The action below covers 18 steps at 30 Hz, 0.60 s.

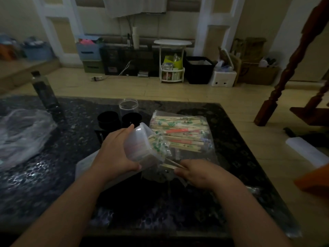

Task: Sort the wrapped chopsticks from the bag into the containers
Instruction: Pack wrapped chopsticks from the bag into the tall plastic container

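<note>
Head view:
- Left hand point(116, 154) at center frame, fingers and thumb wrapped round a translucent plastic container point(138, 147). The container was off the table point(231, 139) and tipped over, mouth facing right.
- A bundle of wrapped chopsticks point(157, 143), green print on the wrappers, stuck out of that mouth.
- Right hand point(199, 173) just right of and below the container mouth, fingertips pinching the ends of a few bare-looking sticks point(171, 164) that pointed toward the container. Too blurred to count them or tell whether they were wrapped.
- The clear bag point(156, 114) lay flat on the table just beyond the two hands, right of center. It held a pile of wrapped chopsticks, mostly lying left-right, with one red-orange wrapper in the middle.
- Behind the left hand stood two black cups point(107, 120) point(132, 118) side by side. A clear jar point(128, 106) stood upright, no lid, just behind and between them.
- A dark bottle point(45, 91) stood upright at the table's far edge, upper left.
- Crumpled clear plastic point(23, 132) lay at the left edge, well apart from the hands.
- The table itself was a dark speckled stone top.
</note>
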Each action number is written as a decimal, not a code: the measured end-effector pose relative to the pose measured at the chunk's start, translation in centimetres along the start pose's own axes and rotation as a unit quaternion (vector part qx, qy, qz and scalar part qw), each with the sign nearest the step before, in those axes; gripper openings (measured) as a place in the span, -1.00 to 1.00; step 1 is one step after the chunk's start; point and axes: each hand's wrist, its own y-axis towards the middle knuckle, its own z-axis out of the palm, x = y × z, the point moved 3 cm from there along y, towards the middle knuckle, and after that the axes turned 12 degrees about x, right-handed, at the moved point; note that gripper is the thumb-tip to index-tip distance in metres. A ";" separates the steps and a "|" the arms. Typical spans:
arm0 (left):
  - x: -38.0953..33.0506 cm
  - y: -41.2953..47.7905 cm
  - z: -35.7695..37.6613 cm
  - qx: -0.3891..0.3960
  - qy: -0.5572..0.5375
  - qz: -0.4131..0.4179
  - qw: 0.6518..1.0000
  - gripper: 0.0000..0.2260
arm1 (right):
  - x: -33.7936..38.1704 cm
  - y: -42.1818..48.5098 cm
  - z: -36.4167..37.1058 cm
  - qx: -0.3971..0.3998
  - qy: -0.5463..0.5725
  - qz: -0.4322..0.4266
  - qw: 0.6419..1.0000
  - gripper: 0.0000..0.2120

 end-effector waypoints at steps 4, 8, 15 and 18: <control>0.1 0.2 -0.2 -0.008 -0.004 0.000 1.000 0.11 | -0.2 -0.7 -1.0 0.007 -0.063 -0.005 0.998 -0.74; 0.1 0.2 -0.3 -0.010 -0.004 -0.007 1.000 0.12 | -0.6 -0.8 -1.1 0.025 -0.072 0.002 0.997 -0.81; 0.8 0.3 -0.8 -0.021 -0.030 -0.018 0.999 0.19 | -0.5 -1.4 -1.4 0.016 0.009 -0.032 0.999 -0.64; 1.0 0.2 -1.1 -0.029 -0.050 -0.027 0.998 0.18 | -0.6 -1.2 -1.4 0.009 0.026 -0.035 0.999 -0.66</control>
